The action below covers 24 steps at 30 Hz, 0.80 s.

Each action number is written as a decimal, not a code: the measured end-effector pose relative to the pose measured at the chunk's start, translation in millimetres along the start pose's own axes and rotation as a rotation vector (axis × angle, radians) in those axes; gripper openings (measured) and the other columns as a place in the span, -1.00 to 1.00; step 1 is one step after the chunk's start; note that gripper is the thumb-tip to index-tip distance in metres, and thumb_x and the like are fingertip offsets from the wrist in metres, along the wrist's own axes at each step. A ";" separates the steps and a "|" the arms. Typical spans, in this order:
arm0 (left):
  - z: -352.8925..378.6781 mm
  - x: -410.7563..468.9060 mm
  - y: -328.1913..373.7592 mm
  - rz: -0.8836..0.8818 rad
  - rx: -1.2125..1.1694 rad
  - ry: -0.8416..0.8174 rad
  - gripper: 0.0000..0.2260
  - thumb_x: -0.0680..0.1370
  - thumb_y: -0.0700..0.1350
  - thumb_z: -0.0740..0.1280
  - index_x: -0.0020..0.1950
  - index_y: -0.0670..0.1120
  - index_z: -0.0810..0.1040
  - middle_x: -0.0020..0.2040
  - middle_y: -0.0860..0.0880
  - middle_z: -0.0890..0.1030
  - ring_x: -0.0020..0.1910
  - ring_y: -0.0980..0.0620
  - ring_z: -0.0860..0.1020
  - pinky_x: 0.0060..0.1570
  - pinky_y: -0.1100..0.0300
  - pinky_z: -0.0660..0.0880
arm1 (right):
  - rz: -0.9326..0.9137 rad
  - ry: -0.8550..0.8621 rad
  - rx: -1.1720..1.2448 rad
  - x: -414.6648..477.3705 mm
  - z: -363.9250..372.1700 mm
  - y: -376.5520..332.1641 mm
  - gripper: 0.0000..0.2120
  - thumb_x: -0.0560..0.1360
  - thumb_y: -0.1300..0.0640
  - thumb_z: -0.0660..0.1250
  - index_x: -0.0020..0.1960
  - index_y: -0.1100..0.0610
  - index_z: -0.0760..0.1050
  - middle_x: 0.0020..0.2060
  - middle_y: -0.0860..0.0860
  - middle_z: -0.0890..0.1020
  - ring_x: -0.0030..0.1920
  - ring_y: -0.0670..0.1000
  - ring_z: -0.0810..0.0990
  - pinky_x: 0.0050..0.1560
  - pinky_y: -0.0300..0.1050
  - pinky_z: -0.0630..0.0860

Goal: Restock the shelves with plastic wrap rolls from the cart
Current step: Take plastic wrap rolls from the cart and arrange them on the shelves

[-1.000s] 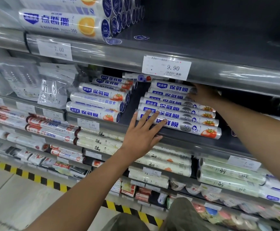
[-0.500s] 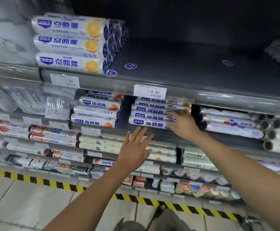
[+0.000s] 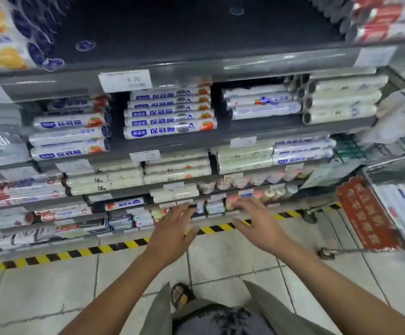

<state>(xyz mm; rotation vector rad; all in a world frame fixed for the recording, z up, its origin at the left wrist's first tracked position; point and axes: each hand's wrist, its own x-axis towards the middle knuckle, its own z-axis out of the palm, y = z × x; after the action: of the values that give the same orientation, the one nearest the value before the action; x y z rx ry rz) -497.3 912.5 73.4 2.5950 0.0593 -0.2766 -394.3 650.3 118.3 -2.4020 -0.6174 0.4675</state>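
A stack of white plastic wrap rolls (image 3: 170, 122) with blue lettering and tomato pictures lies on the grey shelf (image 3: 172, 143), under a 9.90 price tag (image 3: 125, 80). My left hand (image 3: 172, 232) and my right hand (image 3: 257, 226) hang in front of the lower shelves, well below that stack, both with fingers spread and holding nothing. The cart (image 3: 394, 189) stands at the right edge, with white rolls (image 3: 404, 209) lying in it behind a red sign (image 3: 365, 213).
More rolls fill the shelves left (image 3: 68, 136) and right (image 3: 264, 105) of the stack. The top shelf (image 3: 196, 32) is mostly bare, with orange-printed rolls (image 3: 3, 32) at its left. A yellow-black floor stripe (image 3: 114, 246) runs along the shelf base. My sandalled foot (image 3: 182, 294) is below.
Both hands have come off the tomato-print rolls and dropped down away from the shelf. The view has pulled back and swung right, bringing the cart into sight.
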 end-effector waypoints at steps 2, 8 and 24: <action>21.9 -6.5 23.9 0.051 -0.001 -0.066 -0.46 0.69 0.30 0.04 0.64 0.15 0.20 0.65 0.12 0.16 0.62 0.04 0.17 0.52 -0.07 0.30 | 0.068 0.016 0.045 -42.2 -0.8 29.8 -0.66 0.57 -0.03 0.38 0.33 -0.03 0.50 0.25 -0.17 0.45 0.28 -0.18 0.40 0.31 -0.23 0.36; 96.3 -6.7 122.8 0.139 -0.011 -0.266 -0.44 0.66 0.31 0.03 0.61 0.12 0.28 0.62 0.08 0.27 0.58 0.04 0.24 0.51 -0.01 0.30 | 0.307 0.067 0.171 -162.4 -14.8 123.3 -0.66 0.57 -0.09 0.36 0.32 -0.08 0.49 0.28 -0.14 0.43 0.29 -0.15 0.41 0.30 -0.25 0.32; 232.3 87.9 422.4 0.510 0.082 -0.439 -0.50 0.67 0.28 0.07 0.59 0.16 0.29 0.59 0.11 0.27 0.58 0.09 0.22 0.50 0.00 0.31 | 0.611 0.388 0.304 -341.8 -132.0 306.3 -0.65 0.54 -0.11 0.35 0.30 -0.12 0.48 0.25 -0.21 0.43 0.31 -0.18 0.41 0.31 -0.29 0.30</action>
<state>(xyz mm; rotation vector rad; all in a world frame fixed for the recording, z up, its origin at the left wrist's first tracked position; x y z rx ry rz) -413.8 429.7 70.5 2.4608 -0.7665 -0.6523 -520.1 190.9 84.5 -2.2582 0.3487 0.2943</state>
